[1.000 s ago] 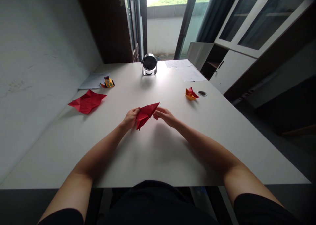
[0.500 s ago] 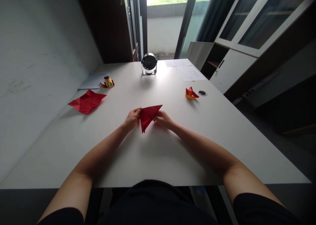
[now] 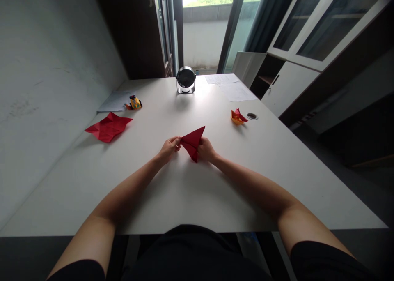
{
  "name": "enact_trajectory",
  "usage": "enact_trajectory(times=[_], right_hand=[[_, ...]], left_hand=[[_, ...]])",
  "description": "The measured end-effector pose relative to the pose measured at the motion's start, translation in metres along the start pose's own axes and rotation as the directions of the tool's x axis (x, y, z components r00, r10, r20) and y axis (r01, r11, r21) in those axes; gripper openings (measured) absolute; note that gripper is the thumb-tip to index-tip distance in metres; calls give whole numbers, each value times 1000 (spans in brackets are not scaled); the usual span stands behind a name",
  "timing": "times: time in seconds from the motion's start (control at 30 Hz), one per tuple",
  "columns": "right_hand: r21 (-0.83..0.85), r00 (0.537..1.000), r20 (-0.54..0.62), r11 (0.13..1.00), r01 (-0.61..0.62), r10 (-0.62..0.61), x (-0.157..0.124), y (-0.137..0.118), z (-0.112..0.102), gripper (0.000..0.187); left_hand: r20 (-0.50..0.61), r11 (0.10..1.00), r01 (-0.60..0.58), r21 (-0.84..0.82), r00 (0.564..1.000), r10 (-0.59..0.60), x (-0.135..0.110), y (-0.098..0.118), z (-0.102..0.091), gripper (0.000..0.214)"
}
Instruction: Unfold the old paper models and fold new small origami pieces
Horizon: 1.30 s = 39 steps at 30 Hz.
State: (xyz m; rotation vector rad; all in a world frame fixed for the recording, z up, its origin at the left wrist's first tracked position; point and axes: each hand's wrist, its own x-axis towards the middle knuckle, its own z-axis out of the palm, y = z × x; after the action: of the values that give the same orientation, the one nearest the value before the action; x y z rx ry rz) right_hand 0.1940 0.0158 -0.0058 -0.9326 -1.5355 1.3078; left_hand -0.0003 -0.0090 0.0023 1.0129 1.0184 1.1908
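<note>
Just above the middle of the white table [image 3: 197,203], a folded red paper [image 3: 193,142] is stretched between my two hands. It has a three-cornered shape, with one point up to the right and another pointing down. My left hand [image 3: 170,147] pinches its left corner between thumb and fingers. On the other side my right hand [image 3: 207,148] grips the right edge; part of its fingers is hidden behind the paper.
At the left lies a creased red paper [image 3: 109,127], near a yellow toy vehicle [image 3: 135,102] and white sheets [image 3: 115,101]. A round black device on a stand [image 3: 186,79] is at the back. Orange and red paper boats [image 3: 238,117] sit right, beside a cable hole [image 3: 252,116].
The folded red paper has turned and shifted slightly right, its lower point swinging rightward. My left hand has followed a little to the right and now holds a corner tip.
</note>
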Motion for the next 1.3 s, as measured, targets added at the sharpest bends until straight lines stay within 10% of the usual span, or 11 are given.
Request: enact_trajectory(times=[0.37, 0.9, 1.3], right_hand=[[-229, 993, -33, 968, 101, -112, -5, -9, -5, 23], [-227, 932, 209, 913, 340, -295, -3, -15, -10, 26], [12, 926, 362, 994, 112, -109, 5, -15, -26, 33]], left_hand=[[113, 996, 87, 8, 990, -88, -5, 6, 1, 32], [143, 957, 290, 3, 947, -287, -2, 12, -10, 37], [-107, 997, 79, -5, 991, -79, 10, 4, -20, 38]])
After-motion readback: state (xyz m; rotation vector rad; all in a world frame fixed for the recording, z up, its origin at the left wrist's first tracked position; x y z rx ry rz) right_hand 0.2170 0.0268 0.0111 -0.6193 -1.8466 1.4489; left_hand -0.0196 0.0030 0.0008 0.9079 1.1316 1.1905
